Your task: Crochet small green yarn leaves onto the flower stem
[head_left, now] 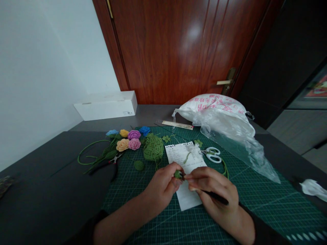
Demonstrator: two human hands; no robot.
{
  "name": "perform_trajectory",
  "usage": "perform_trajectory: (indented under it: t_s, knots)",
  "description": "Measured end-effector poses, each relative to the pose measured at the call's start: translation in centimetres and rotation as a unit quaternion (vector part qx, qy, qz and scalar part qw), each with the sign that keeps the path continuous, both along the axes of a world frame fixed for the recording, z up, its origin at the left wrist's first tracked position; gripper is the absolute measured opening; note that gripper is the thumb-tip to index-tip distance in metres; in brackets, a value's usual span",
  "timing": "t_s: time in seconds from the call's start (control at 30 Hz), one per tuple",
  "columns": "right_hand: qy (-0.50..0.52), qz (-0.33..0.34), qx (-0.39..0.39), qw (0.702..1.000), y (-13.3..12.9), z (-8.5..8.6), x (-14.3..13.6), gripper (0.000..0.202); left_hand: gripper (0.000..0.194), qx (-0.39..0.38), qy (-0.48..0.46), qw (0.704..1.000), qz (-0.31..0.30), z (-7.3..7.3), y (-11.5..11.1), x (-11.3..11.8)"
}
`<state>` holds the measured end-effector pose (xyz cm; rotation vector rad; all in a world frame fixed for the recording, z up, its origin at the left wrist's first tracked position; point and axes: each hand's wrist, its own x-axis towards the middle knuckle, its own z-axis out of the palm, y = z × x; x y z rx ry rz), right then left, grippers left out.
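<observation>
The left hand (161, 185) pinches a small green crocheted piece (177, 174) between its fingers, above the handwritten notebook sheet (189, 201) on the green cutting mat (258, 211). The right hand (218, 192) grips a slim black-handled tool (216, 197), its near end at the piece; the exact contact is too small to tell. Beyond the hands, white fluffy fiber (195, 153) lies on the sheet, just beside white-handled scissors (214, 155). To the left sit green yarn (153, 148), a green oval piece (139, 165) and, partly on the bare tabletop (63, 194), black-handled pliers (117, 167) near colorful crocheted flowers (134, 135).
</observation>
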<state>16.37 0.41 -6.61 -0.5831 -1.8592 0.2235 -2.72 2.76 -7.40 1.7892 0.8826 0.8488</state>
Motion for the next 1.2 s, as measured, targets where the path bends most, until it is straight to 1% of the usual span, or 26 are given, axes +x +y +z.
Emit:
perform_trajectory:
  t_s: [0.13,0.23,0.27,0.37,0.43,0.53,0.6,0.67,0.77,0.87,1.03,1.2]
  knots:
    - [-0.077,0.005,0.045,0.996,-0.2,0.3,0.1,0.019,0.004,-0.014,-0.016,1.0,0.0,0.3,-0.4,0.1]
    - [-0.079,0.011,0.04,0.996,0.3,0.2,0.3,0.021,0.003,-0.052,-0.052,0.997,-0.012,0.1,-0.3,0.2]
    - [-0.064,0.013,0.029,0.997,0.5,0.1,0.4,0.02,0.009,-0.072,-0.067,0.995,-0.024,0.0,-0.2,0.3]
    - [-0.008,0.016,-0.003,1.0,1.1,-0.2,0.7,0.019,0.038,-0.133,-0.114,0.982,-0.073,-0.2,0.5,0.3]
    - [-0.008,0.031,-0.012,0.999,1.2,-0.3,0.9,0.02,0.046,-0.17,-0.156,0.968,-0.1,-0.1,0.9,0.1]
    - [-0.022,0.058,-0.027,0.998,1.0,-0.1,0.9,0.02,0.039,-0.199,-0.212,0.95,-0.117,0.0,1.2,-0.3]
    - [-0.008,0.066,-0.028,0.997,0.7,0.2,0.8,0.019,0.034,-0.203,-0.24,0.942,-0.119,-0.1,1.3,-0.4]
    - [0.021,0.059,-0.02,0.998,0.5,0.4,0.9,0.019,0.031,-0.204,-0.268,0.934,-0.119,-0.3,1.3,-0.4]
    - [0.098,0.022,-0.02,0.995,0.4,0.5,0.9,0.02,0.028,-0.204,-0.296,0.926,-0.118,-0.6,1.5,-0.4]
    - [0.151,0.003,-0.041,0.988,0.6,0.2,0.7,0.019,0.027,-0.207,-0.308,0.921,-0.119,-0.7,1.5,-0.2]
    - [0.158,0.034,-0.07,0.984,0.6,-0.2,0.1,0.018,0.023,-0.213,-0.314,0.917,-0.12,-0.7,1.2,0.0]
    - [0.152,0.023,-0.072,0.986,0.6,-0.1,-0.2,0.015,0.022,-0.216,-0.314,0.917,-0.12,-0.9,1.1,0.0]
